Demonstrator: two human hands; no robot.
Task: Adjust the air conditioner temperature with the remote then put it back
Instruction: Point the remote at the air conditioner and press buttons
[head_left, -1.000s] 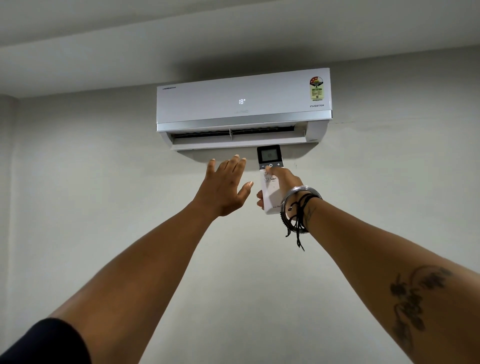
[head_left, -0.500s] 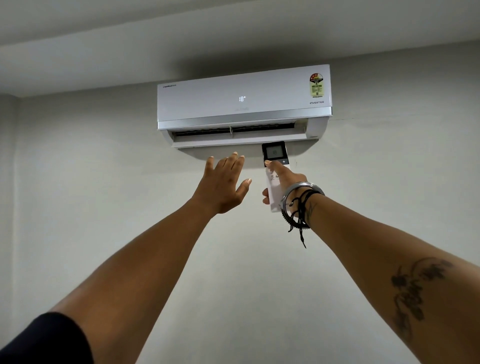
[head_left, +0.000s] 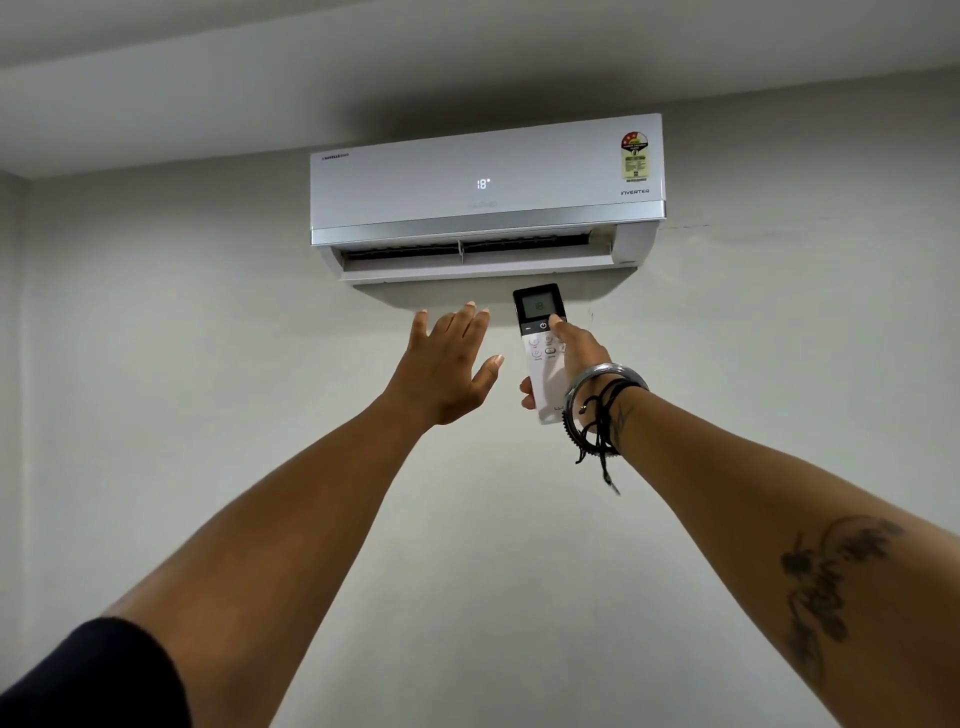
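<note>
A white wall-mounted air conditioner (head_left: 483, 176) hangs high on the wall, its front showing 18 and its lower flap open. My right hand (head_left: 579, 353) holds a white remote (head_left: 540, 343) upright just below the unit, thumb on the button row under the remote's lit screen, which also reads 18. My left hand (head_left: 447, 364) is raised beside it to the left, palm toward the vent, fingers spread, holding nothing and not touching the remote.
A plain grey wall (head_left: 156, 364) fills the view, with the ceiling (head_left: 260, 62) above the unit. Bracelets and black threads (head_left: 602, 410) circle my right wrist.
My right hand has kept the remote pointed at the unit and tilted it slightly, the thumb shifting on the upper buttons. The left hand stays raised. The display still reads 18.
</note>
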